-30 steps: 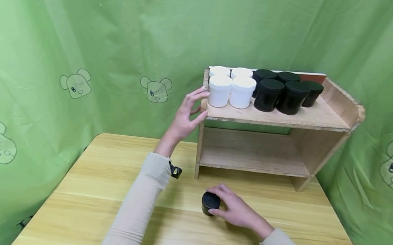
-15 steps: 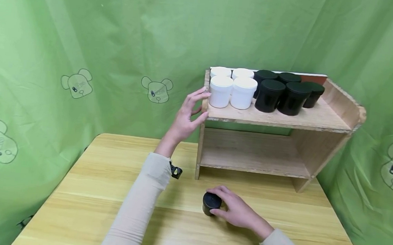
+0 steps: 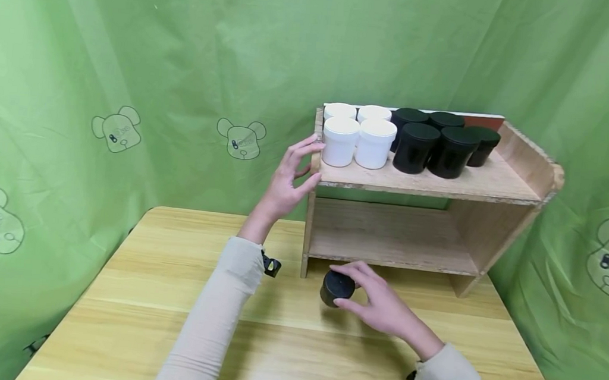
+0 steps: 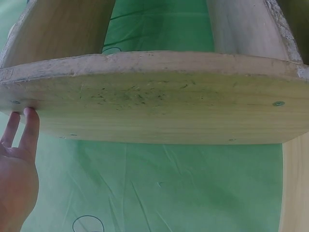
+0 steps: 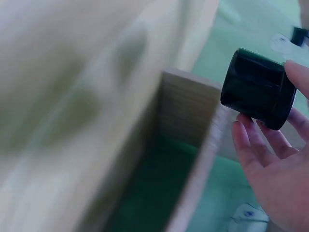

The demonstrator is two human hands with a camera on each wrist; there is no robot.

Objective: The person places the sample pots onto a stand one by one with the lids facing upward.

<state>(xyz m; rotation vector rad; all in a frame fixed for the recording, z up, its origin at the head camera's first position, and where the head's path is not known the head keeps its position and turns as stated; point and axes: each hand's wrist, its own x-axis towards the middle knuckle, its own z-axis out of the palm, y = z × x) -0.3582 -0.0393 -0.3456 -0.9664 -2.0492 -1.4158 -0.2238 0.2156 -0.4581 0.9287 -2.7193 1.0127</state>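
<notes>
A small black lidded jar (image 3: 336, 288) is in my right hand (image 3: 384, 303), held between thumb and fingers. Its shadow falls on the tabletop, and it is just in front of the shelf's lower part. The right wrist view shows the jar (image 5: 258, 88) sideways, thumb at its lid end. My left hand (image 3: 286, 182) holds the front edge of the left side panel of a two-tier wooden shelf (image 3: 422, 193). In the left wrist view two fingers (image 4: 30, 133) touch that panel's outer face (image 4: 159, 106).
White lidded jars (image 3: 340, 142) stand at the left of the top tier, with several black jars (image 3: 417, 148) to their right. The lower tier (image 3: 387, 232) sits above the wooden table (image 3: 186, 264). A green curtain (image 3: 186, 55) hangs behind.
My right hand has lifted the black jar off the table and moved it towards the shelf and slightly right. My left hand has stayed at the shelf's side panel.
</notes>
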